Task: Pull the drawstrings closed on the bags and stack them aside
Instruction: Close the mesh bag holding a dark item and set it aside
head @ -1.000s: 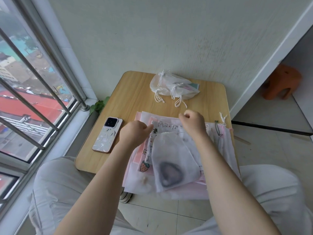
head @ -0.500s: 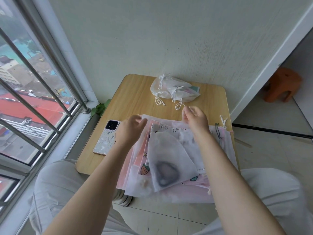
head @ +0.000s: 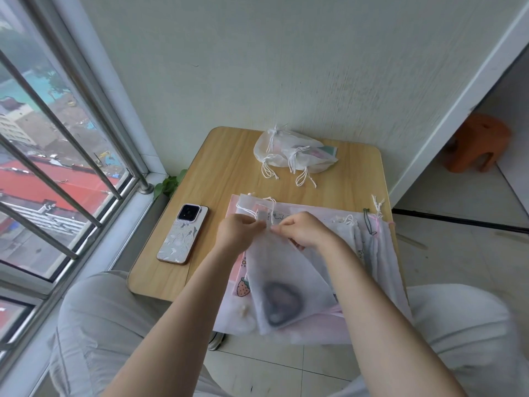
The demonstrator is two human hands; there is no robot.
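Note:
A white mesh bag (head: 280, 279) with a dark heart-shaped thing inside lies on top of a pile of flat pink and white bags (head: 369, 247) at the table's near edge. My left hand (head: 239, 232) and my right hand (head: 302, 229) meet at this bag's gathered mouth, each pinching it there; white drawstrings (head: 269, 209) run up from between them. A stack of closed white bags (head: 294, 151) with knotted strings sits at the far side of the table.
A phone (head: 183, 234) in a patterned case lies on the wooden table (head: 226, 167) to the left of my hands. The window bars stand on the left, a wall behind the table, an orange stool (head: 476, 146) on the floor far right.
My hands have come together from apart; the bag's mouth, wide before, is now narrowed between them. The view has tilted a little.

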